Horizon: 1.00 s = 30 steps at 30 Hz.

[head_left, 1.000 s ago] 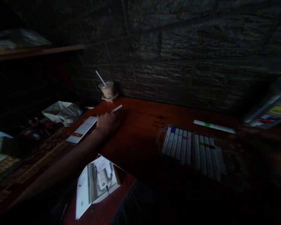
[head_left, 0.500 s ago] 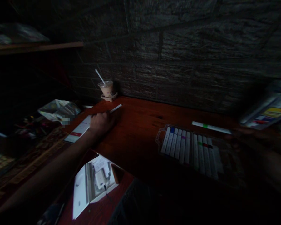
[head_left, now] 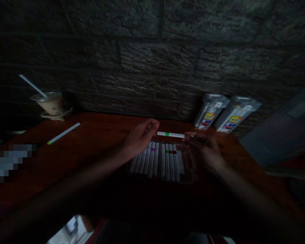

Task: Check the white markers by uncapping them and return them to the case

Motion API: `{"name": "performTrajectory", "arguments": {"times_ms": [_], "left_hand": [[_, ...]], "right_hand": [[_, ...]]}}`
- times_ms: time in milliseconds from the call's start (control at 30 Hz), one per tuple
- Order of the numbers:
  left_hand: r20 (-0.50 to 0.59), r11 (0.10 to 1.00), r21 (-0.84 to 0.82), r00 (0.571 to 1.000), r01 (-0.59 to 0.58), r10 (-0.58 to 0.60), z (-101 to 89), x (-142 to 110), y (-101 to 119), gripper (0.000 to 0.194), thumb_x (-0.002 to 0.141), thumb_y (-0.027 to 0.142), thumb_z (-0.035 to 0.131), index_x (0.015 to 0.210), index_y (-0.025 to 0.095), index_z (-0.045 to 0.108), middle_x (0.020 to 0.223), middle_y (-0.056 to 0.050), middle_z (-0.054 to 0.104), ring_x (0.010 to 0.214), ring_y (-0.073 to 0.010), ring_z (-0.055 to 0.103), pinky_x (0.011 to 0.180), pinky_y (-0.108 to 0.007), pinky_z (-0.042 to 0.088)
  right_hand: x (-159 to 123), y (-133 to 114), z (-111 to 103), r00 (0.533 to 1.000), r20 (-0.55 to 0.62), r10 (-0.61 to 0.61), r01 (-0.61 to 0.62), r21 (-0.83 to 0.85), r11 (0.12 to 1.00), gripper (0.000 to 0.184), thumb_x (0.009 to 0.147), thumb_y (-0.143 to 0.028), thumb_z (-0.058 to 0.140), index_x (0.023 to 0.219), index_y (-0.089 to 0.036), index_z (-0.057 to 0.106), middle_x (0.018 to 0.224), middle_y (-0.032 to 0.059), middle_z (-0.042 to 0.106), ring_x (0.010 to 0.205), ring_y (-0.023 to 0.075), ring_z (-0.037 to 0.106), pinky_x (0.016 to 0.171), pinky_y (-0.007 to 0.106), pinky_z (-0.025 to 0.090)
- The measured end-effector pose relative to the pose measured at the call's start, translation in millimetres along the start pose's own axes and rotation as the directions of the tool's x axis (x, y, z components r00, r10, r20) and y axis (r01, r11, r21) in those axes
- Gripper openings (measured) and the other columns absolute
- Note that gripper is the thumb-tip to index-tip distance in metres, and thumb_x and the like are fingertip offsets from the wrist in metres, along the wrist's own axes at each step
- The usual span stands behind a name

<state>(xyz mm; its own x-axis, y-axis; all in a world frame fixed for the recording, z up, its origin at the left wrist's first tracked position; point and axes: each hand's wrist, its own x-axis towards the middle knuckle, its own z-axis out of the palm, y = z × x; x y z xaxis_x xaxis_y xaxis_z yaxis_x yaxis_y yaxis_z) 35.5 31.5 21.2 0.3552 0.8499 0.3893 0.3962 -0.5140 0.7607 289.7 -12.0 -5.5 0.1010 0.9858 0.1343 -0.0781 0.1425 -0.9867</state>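
My right hand pinches the right end of a white marker with a green band, held level above the far edge of a clear marker case. Close to the marker's other end, my left hand has its fingers curled together; nothing shows in them, and a small gap separates it from the marker. Several white markers lie side by side in the case, some with coloured bands, partly behind my left wrist. Another white marker with a yellow-green end rests on the table to the left.
A drink cup with a straw stands in a carrier at the back left. Two clear plastic cases lean against the brick wall at the right. An opened white box shows at the lower left. The scene is dim.
My left hand has let go of the marker at the left and moved right, beside the green-banded marker. The view has turned right. My right hand still holds its marker.
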Motion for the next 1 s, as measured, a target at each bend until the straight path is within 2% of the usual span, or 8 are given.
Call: {"name": "performTrajectory", "arguments": {"times_ms": [133, 267, 400, 500, 600, 733, 833, 1000], "left_hand": [[0.019, 0.977, -0.203, 0.998, 0.062, -0.06, 15.8, -11, -14, 0.035, 0.103, 0.043, 0.049, 0.117, 0.017, 0.069, 0.079, -0.002, 0.067, 0.067, -0.0123, 0.058, 0.058, -0.024, 0.04], [0.067, 0.948, -0.305, 0.995, 0.096, -0.079, 14.3, -21, -13, 0.025, 0.099, 0.034, 0.058, 0.111, 0.017, 0.072, 0.079, -0.001, 0.069, 0.063, -0.0105, 0.056, 0.055, -0.022, 0.039], [0.085, 0.896, -0.423, 0.99, 0.134, -0.109, 10.8, -22, -11, 0.024, 0.097, 0.031, 0.061, 0.11, 0.017, 0.076, 0.079, -0.003, 0.072, 0.061, -0.0103, 0.054, 0.057, -0.022, 0.042], [0.133, 0.803, -0.575, 0.987, 0.155, -0.094, 10.6, -20, -16, 0.027, 0.096, 0.031, 0.064, 0.114, 0.017, 0.077, 0.086, -0.006, 0.075, 0.062, -0.01, 0.055, 0.061, -0.023, 0.044], [0.231, 0.655, -0.727, 0.972, 0.206, -0.05, 11.2, -20, -18, 0.028, 0.092, 0.03, 0.07, 0.116, 0.018, 0.078, 0.091, -0.008, 0.077, 0.064, -0.0101, 0.058, 0.063, -0.025, 0.045], [0.294, 0.505, -0.825, 0.956, 0.254, 0.001, 10.6, -21, -10, 0.029, 0.087, 0.025, 0.077, 0.115, 0.02, 0.079, 0.091, -0.009, 0.078, 0.066, -0.0107, 0.06, 0.065, -0.025, 0.047], [0.286, 0.518, -0.823, 0.958, 0.231, 0.027, 10.3, -23, -6, 0.029, 0.087, 0.024, 0.077, 0.115, 0.022, 0.079, 0.091, -0.008, 0.079, 0.065, -0.0104, 0.061, 0.064, -0.024, 0.047], [0.273, 0.643, -0.737, 0.962, 0.207, 0.002, 10.0, -24, -7, 0.033, 0.086, 0.024, 0.078, 0.12, 0.022, 0.077, 0.092, -0.008, 0.08, 0.065, -0.011, 0.061, 0.063, -0.025, 0.048]], "right_hand": [[-3, -1, 3, 0.999, 0.048, -0.001, 0.001, -0.012, 1.0, 0.02, 0.078, -0.033, 0.084, 0.094, -0.022, 0.081, 0.07, 0.0004, 0.07, 0.06, 0.0113, 0.059, 0.054, 0.024, 0.048], [-8, -3, 5, 0.997, 0.072, 0.031, -0.032, 0.015, 0.999, 0.019, 0.079, -0.033, 0.084, 0.095, -0.023, 0.08, 0.072, 0.0, 0.071, 0.059, 0.0105, 0.059, 0.053, 0.024, 0.047], [-8, -4, 4, 0.997, 0.065, 0.045, -0.046, 0.007, 0.999, 0.02, 0.079, -0.033, 0.085, 0.096, -0.023, 0.08, 0.069, -0.0002, 0.07, 0.059, 0.0111, 0.059, 0.053, 0.024, 0.047], [-7, -4, 1, 0.996, 0.072, 0.047, -0.049, 0.037, 0.998, 0.02, 0.079, -0.031, 0.085, 0.097, -0.023, 0.08, 0.069, -0.0002, 0.069, 0.06, 0.0111, 0.059, 0.053, 0.023, 0.047], [-6, -4, -1, 0.993, 0.083, 0.081, -0.089, 0.099, 0.991, 0.021, 0.077, -0.029, 0.086, 0.097, -0.023, 0.081, 0.075, 0.0008, 0.073, 0.061, 0.0101, 0.06, 0.053, 0.021, 0.047], [-5, -6, 0, 0.982, 0.114, 0.153, -0.17, 0.165, 0.972, 0.023, 0.074, -0.028, 0.087, 0.095, -0.022, 0.08, 0.08, 0.0027, 0.077, 0.06, 0.0097, 0.062, 0.054, 0.02, 0.049], [-4, -8, 1, 0.974, 0.127, 0.185, -0.206, 0.182, 0.961, 0.023, 0.073, -0.026, 0.087, 0.094, -0.02, 0.08, 0.076, 0.0026, 0.077, 0.057, 0.0095, 0.062, 0.052, 0.02, 0.05], [-5, -12, 3, 0.971, 0.141, 0.191, -0.216, 0.189, 0.958, 0.021, 0.072, -0.025, 0.088, 0.091, -0.02, 0.08, 0.073, 0.0023, 0.076, 0.056, 0.0092, 0.061, 0.051, 0.019, 0.05]]}}
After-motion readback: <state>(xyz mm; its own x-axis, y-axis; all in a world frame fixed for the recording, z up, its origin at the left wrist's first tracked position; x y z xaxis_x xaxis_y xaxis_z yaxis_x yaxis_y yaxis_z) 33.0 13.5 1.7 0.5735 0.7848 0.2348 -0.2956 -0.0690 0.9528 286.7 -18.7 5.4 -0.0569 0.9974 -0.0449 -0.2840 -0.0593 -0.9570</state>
